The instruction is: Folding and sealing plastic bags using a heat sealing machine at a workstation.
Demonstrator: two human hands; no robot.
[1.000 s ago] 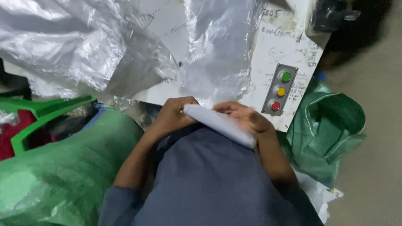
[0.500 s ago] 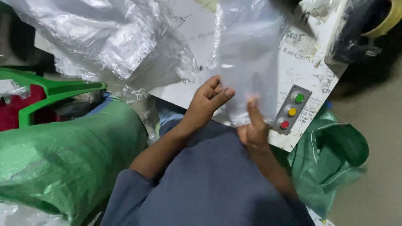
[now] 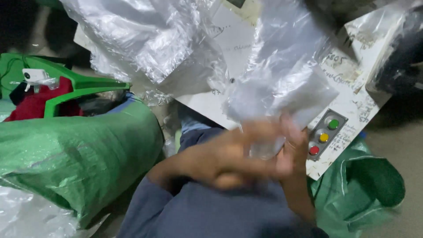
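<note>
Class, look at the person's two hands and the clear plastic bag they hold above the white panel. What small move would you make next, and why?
Probably steady the clear plastic bag and settle the grip. Both the left hand and right hand are motion-blurred at its lower edge, the film looks crumpled, and whether either hand has closed on it cannot be told. The white panel with coloured buttons lies beneath.

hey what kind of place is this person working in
Probably a small packing or bagging workshop. A white machine panel carries green, yellow and red push buttons, heaps of clear plastic bags cover it, and big green woven sacks stand beside the person, whose blurred hands handle a clear bag.
</note>
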